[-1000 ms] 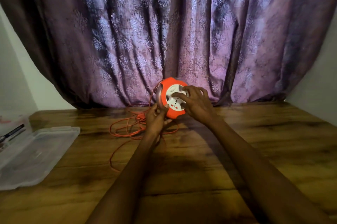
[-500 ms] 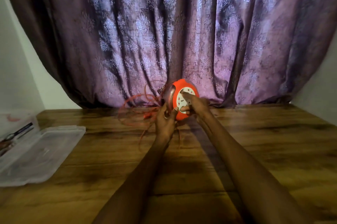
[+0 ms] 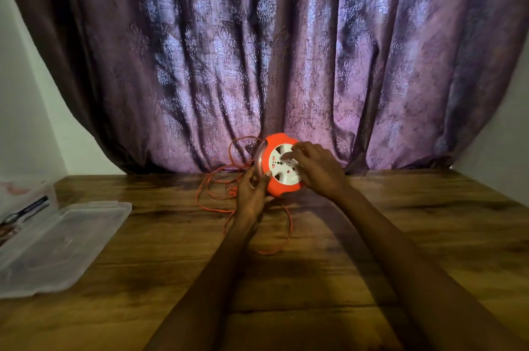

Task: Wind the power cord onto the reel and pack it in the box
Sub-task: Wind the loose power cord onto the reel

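An orange cord reel (image 3: 277,185) with a white socket face stands on edge at the far middle of the wooden table (image 3: 400,236), tilted toward me. My left hand (image 3: 252,190) grips its left rim and handle. My right hand (image 3: 316,167) lies on the white face, its fingers curled into the face's recesses. Loose orange power cord (image 3: 217,193) lies in loops left of the reel and trails toward me under my left forearm. A clear plastic box (image 3: 25,202) sits at the left edge of the table.
The box's clear lid (image 3: 65,242) lies flat beside it on the left. A dark tool (image 3: 28,209) lies inside the box. A purple patterned curtain (image 3: 286,64) hangs right behind the reel. White walls flank both sides.
The reel's white face has turned under my right hand. The loose cord loops have shifted, with one strand now trailing closer to me. The view has tilted slightly.
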The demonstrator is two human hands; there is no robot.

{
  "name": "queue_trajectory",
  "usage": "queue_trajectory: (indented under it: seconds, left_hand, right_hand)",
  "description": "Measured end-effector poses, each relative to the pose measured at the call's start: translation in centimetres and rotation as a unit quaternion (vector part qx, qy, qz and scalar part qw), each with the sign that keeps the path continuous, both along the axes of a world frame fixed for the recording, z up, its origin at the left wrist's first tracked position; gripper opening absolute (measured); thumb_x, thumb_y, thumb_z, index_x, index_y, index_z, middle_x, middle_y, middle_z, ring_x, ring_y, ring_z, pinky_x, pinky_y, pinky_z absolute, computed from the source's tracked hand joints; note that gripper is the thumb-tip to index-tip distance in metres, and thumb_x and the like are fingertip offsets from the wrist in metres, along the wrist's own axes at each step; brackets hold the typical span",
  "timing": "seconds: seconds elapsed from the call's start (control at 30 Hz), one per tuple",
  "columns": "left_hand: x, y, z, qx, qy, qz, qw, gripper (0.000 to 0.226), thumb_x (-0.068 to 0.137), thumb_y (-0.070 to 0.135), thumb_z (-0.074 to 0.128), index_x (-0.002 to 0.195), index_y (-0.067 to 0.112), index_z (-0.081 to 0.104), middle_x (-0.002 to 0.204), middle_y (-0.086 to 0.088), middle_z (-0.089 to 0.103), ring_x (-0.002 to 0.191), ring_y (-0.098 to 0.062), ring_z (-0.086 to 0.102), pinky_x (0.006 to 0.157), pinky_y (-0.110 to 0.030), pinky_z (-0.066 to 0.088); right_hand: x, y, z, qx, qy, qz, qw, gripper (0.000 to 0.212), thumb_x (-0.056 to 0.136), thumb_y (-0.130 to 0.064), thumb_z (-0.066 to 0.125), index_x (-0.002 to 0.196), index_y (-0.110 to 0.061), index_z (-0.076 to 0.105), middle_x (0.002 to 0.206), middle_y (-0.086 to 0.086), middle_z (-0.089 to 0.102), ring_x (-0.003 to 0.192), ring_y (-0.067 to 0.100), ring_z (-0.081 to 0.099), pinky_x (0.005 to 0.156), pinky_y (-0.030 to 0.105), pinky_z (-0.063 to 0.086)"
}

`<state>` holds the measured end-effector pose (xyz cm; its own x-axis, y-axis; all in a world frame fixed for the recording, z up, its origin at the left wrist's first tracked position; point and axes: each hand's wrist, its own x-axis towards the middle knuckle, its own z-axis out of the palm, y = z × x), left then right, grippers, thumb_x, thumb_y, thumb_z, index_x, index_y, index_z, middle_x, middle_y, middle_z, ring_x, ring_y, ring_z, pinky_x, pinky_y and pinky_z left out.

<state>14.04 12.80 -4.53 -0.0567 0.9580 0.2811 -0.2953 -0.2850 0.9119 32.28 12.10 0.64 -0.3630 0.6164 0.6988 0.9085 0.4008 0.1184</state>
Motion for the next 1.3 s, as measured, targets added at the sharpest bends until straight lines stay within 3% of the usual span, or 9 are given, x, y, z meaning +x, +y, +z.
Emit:
queue_trajectory:
  seconds: [0.13, 0.27, 0.47, 0.57, 0.7, 0.87, 1.03, 1.2, 1.3]
  left_hand:
    - [-0.7, 0.6, -0.1, 0.002, 0.003, 0.002, 1.0, 0.034, 0.095, 0.009, 0.064, 0.127, 0.003, 0.057, 0.115, -0.017, 0.069, 0.099, -0.03, 0.066, 0.085, -0.06, 0.055]
    - [-1.0, 0.6, -0.2, -0.032, -0.006, -0.005, 0.999, 0.037, 0.094, 0.016, 0.066, 0.13, 0.014, 0.057, 0.123, -0.016, 0.067, 0.107, -0.035, 0.068, 0.081, -0.066, 0.055]
    - [-1.8, 1.6, -0.1, -0.054, 0.005, -0.005, 0.999, 0.031, 0.095, 0.015, 0.065, 0.126, 0.015, 0.058, 0.114, -0.012, 0.068, 0.092, -0.03, 0.07, 0.065, -0.048, 0.062]
    - [-1.9, 1.9, -0.1, -0.058, 0.011, -0.023, 0.998, 0.024, 0.095, 0.013, 0.064, 0.117, 0.019, 0.056, 0.108, -0.007, 0.065, 0.078, -0.022, 0.067, 0.053, -0.04, 0.061]
    - [-1.7, 1.9, 0.1, -0.037, 0.005, -0.019, 0.999, 0.026, 0.095, 0.013, 0.065, 0.118, 0.018, 0.055, 0.108, -0.003, 0.065, 0.085, -0.022, 0.067, 0.05, -0.038, 0.06]
    - [-0.5, 1.2, -0.5, -0.015, -0.024, -0.009, 1.0, 0.024, 0.094, 0.012, 0.066, 0.109, 0.024, 0.053, 0.103, 0.001, 0.064, 0.084, -0.014, 0.065, 0.047, -0.028, 0.056]
    - [0.5, 1.1, -1.2, -0.014, -0.066, -0.006, 0.998, 0.026, 0.094, 0.007, 0.065, 0.109, 0.023, 0.051, 0.107, -0.002, 0.061, 0.092, -0.016, 0.064, 0.065, -0.041, 0.061]
    - [0.7, 1.0, -1.6, 0.013, -0.021, 0.016, 1.0, 0.034, 0.092, 0.007, 0.067, 0.12, 0.016, 0.049, 0.118, -0.015, 0.061, 0.105, -0.031, 0.063, 0.082, -0.061, 0.055]
    - [0.1, 1.1, -1.5, 0.024, 0.008, 0.016, 1.0, 0.032, 0.093, 0.005, 0.066, 0.116, 0.021, 0.051, 0.118, -0.012, 0.063, 0.107, -0.034, 0.063, 0.081, -0.058, 0.055]
  right_hand:
    - [-0.6, -0.3, 1.8, -0.041, -0.193, -0.019, 0.98, 0.065, 0.073, -0.018, 0.072, 0.132, -0.04, 0.056, 0.147, 0.0, 0.049, 0.128, 0.028, 0.048, 0.09, 0.041, 0.04]
    - [-1.4, -0.8, 3.3, -0.036, -0.308, -0.023, 0.95, 0.055, 0.077, -0.016, 0.065, 0.126, -0.041, 0.058, 0.146, 0.004, 0.05, 0.122, 0.03, 0.053, 0.087, 0.041, 0.04]
    - [-1.3, -0.7, 5.1, -0.003, -0.418, -0.002, 0.908, 0.055, 0.087, -0.015, 0.049, 0.132, -0.047, 0.055, 0.151, 0.009, 0.047, 0.129, 0.03, 0.051, 0.093, 0.041, 0.042]
    - [-1.5, -0.6, 5.4, 0.038, -0.469, 0.014, 0.882, 0.042, 0.093, -0.021, 0.058, 0.126, -0.047, 0.061, 0.139, 0.013, 0.057, 0.121, 0.032, 0.057, 0.09, 0.04, 0.047]
    - [-1.6, -0.4, 5.3, 0.088, -0.475, -0.001, 0.876, 0.044, 0.096, -0.024, 0.041, 0.129, -0.05, 0.055, 0.129, 0.012, 0.061, 0.111, 0.029, 0.06, 0.088, 0.04, 0.045]
    - [-2.1, -0.6, 3.7, 0.042, -0.323, -0.091, 0.941, 0.053, 0.079, -0.042, 0.068, 0.131, -0.045, 0.058, 0.097, 0.003, 0.071, 0.095, 0.028, 0.061, 0.078, 0.039, 0.045]
    - [-4.2, -0.5, 2.0, -0.094, 0.004, -0.177, 0.98, 0.071, 0.073, -0.066, 0.064, 0.139, -0.048, 0.044, 0.117, 0.007, 0.071, 0.111, 0.031, 0.06, 0.092, 0.041, 0.04]
    - [-5.4, 0.0, 1.7, -0.253, 0.385, -0.16, 0.873, 0.073, 0.064, -0.066, 0.074, 0.126, -0.03, 0.062, 0.129, 0.005, 0.066, 0.12, 0.031, 0.061, 0.098, 0.038, 0.047]
    - [-5.3, 0.5, 1.0, -0.279, 0.462, -0.122, 0.833, 0.065, 0.062, -0.064, 0.074, 0.101, -0.011, 0.071, 0.105, 0.011, 0.075, 0.102, 0.03, 0.071, 0.088, 0.042, 0.057]
